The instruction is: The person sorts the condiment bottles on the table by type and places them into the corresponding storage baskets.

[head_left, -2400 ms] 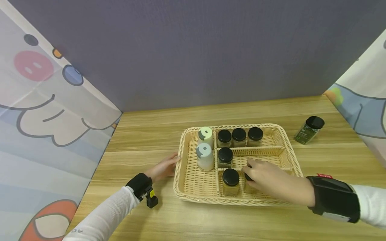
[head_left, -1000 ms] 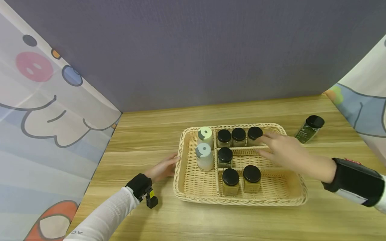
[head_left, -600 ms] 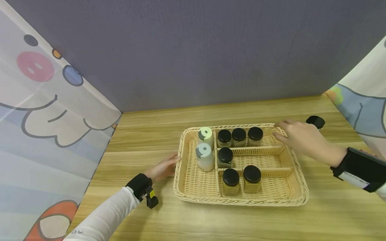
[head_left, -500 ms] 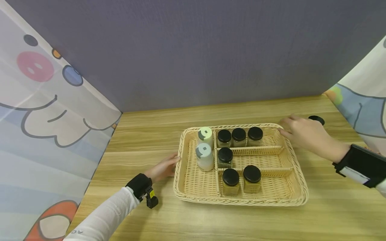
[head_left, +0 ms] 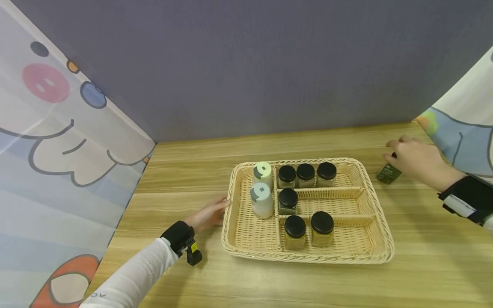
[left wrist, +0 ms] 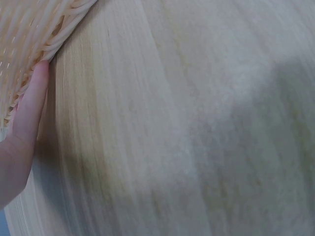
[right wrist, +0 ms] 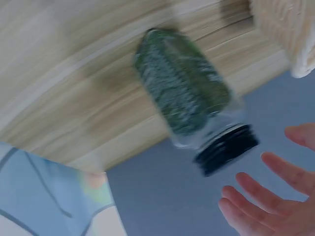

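Observation:
At the right of the head view stands a clear glass jar (head_left: 388, 174) of green dried herb with a dark label. Its black lid (right wrist: 226, 149) shows in the right wrist view. My right hand (head_left: 420, 162) hovers over the jar with fingers spread, apart from the lid in the right wrist view. It hides most of the lid from the head camera. My left hand (head_left: 208, 215) rests against the outer left wall of a wicker basket (head_left: 227, 233), its visible fingers (left wrist: 33, 101) fairly straight along the weave.
Dividers split the basket into compartments. Two pale-capped bottles (head_left: 262, 203) stand in its left one. Several black-lidded jars (head_left: 322, 231) are spread over the three right rows. A grey panel (head_left: 269, 68) rises behind the wooden table (head_left: 292, 284); printed cloth hangs on both sides.
My right hand let go of a jar in the basket's front row, then moved right and back to the herb jar. My left hand has stayed at the basket.

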The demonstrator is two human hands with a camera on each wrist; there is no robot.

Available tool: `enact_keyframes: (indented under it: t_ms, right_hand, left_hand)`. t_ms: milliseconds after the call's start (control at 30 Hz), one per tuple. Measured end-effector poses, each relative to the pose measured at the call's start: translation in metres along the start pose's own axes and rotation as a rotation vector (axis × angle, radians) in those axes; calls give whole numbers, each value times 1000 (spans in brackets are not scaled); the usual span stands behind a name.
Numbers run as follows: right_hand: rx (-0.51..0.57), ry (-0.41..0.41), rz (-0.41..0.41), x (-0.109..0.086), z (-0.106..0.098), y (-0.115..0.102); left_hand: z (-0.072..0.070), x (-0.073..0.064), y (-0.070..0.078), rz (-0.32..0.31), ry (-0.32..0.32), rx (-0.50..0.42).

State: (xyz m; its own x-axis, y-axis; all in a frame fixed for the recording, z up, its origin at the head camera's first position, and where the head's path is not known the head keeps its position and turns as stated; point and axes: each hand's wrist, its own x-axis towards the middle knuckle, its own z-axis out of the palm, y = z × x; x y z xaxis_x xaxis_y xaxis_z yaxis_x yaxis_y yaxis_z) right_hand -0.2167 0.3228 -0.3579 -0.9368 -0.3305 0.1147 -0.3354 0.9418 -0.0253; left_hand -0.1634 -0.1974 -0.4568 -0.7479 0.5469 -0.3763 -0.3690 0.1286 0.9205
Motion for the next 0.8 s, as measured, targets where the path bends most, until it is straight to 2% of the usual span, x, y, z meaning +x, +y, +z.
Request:
enact_keyframes:
  t_ms: [133,333,567,800]
  right_hand:
    - [9,-67,45,-2,4,14]
    - [59,-92,95,-4,7,24]
    - [57,-39,25,1,13,26]
    - [72,-77,22,2,15,24]
  left_hand:
    - [0,0,0,1,-6,3]
    - [1,-1,1,2,-5,-4]
    - [1,0,1,-4,8,-7]
    - [1,0,1,-4,12,-9]
